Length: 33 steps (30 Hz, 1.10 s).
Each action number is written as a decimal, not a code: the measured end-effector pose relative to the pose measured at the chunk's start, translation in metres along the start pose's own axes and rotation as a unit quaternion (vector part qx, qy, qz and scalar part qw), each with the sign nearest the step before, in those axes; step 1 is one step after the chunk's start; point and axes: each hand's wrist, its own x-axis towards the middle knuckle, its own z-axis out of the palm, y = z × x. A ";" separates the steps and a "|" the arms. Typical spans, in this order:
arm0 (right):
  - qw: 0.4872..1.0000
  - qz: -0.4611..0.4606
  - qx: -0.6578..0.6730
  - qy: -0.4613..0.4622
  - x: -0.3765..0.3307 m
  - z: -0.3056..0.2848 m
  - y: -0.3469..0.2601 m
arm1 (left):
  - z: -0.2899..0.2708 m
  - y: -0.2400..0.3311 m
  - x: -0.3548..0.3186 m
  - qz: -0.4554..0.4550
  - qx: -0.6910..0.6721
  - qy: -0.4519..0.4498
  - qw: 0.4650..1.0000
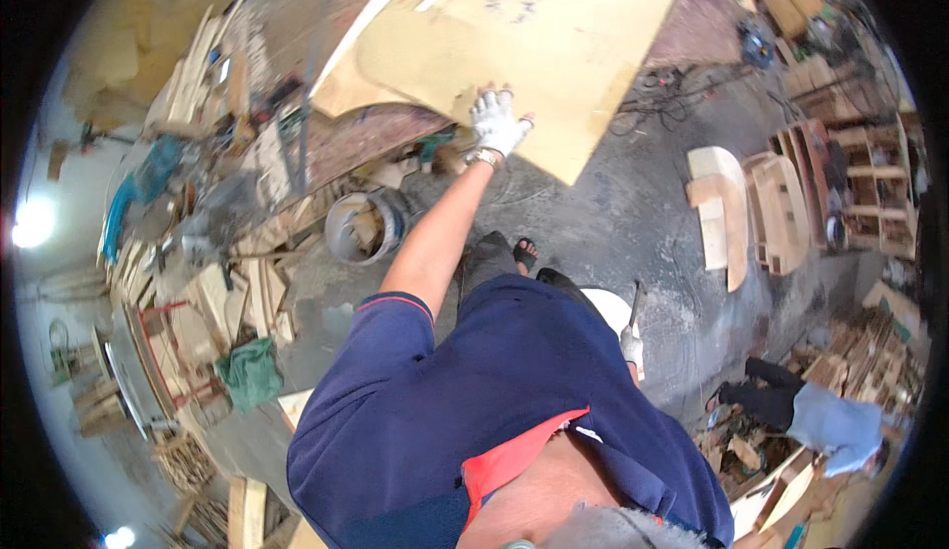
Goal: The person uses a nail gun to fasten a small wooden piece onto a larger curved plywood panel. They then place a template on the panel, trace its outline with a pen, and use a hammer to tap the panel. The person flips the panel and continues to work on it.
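A big sheet of pale plywood fills the top of the view, lying tilted over a dark wooden bench and jutting past its edge above the grey concrete floor. The sheet has a curved cut along its lower left side and some faint pencil marks near the top.

The left hand, in a white work glove, reaches up on a bare outstretched arm and lies on the sheet's lower edge, fingers spread across the top face; whether the thumb is hooked under the edge cannot be told. A watch band shows at the wrist.

The right hand, also gloved, hangs low beside the person's hip and is closed around the handle of a thin tool whose head is too small to make out.

Left of the bench lies a heap of wood offcuts with a green cloth on it. A grey bucket holding scraps stands on the floor just below the bench edge. At the right, well apart from the sheet, stand curved pale wooden furniture parts. A foot in a black sandal shows on the floor below the left hand.
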 end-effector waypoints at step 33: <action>0.769 -0.596 -0.222 -0.062 0.109 0.102 -0.680 | 0.041 0.041 0.023 -0.116 0.077 -0.135 0.981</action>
